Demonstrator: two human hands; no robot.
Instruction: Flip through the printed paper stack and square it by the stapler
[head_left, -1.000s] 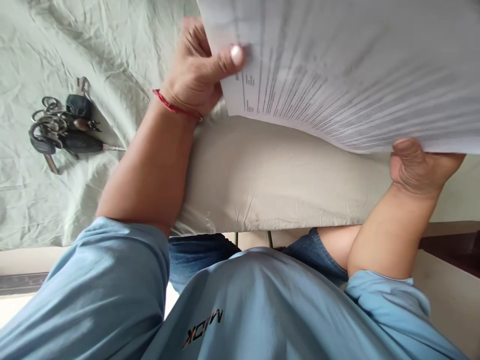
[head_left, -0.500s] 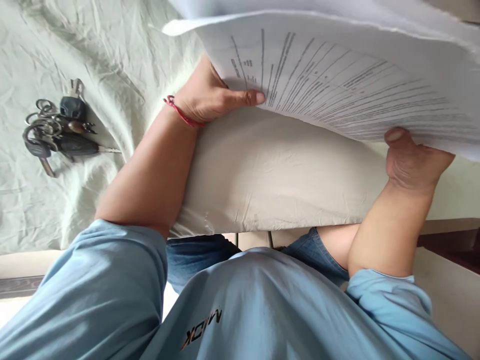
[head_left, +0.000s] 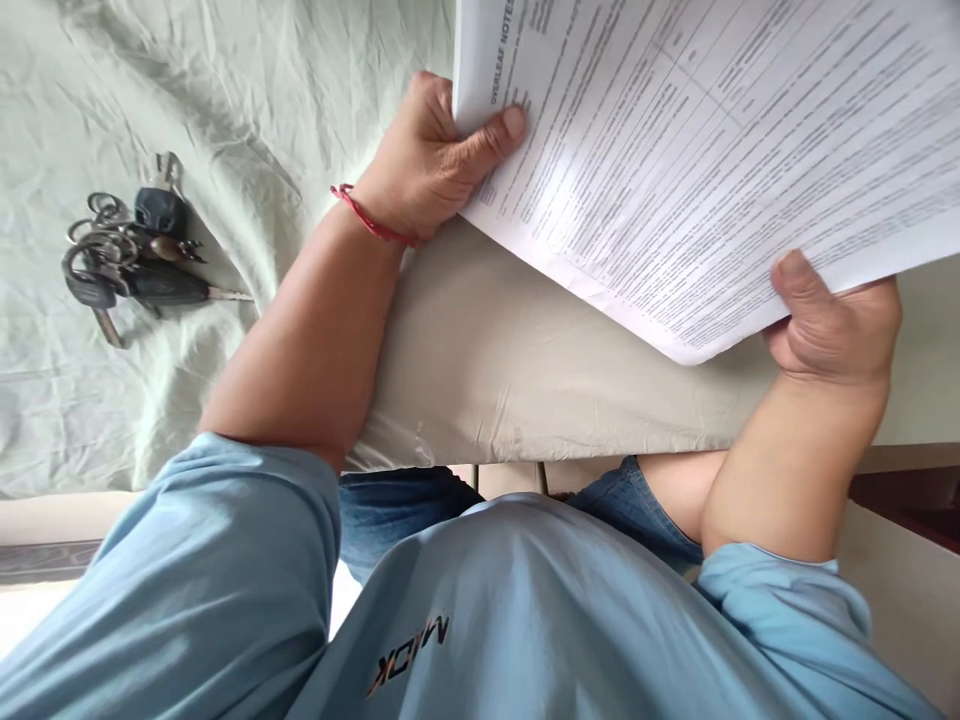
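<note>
Printed paper sheets [head_left: 645, 170], dense with small lines of text, are held up over the cloth at the upper right. My left hand [head_left: 450, 150] grips their left edge, thumb on the printed face and fingers hidden behind. At the lower right edge, my right hand [head_left: 832, 310] pinches the sheets, its thumb on top and its other fingers mostly out of sight underneath. One corner of the paper points down toward my body between the two hands. The top of the sheets runs out of view, and how many there are I cannot tell.
A pale green wrinkled cloth [head_left: 315, 60] covers the surface before me. On it, left of my left forearm, lies a bunch of keys [head_left: 142, 255] on metal rings. The cloth's near edge drops off just above my lap.
The sheets were bowed and tilted, with a raised far edge showing; now they lie flatter and turned, a corner toward me. My left hand has moved slightly up and right.
</note>
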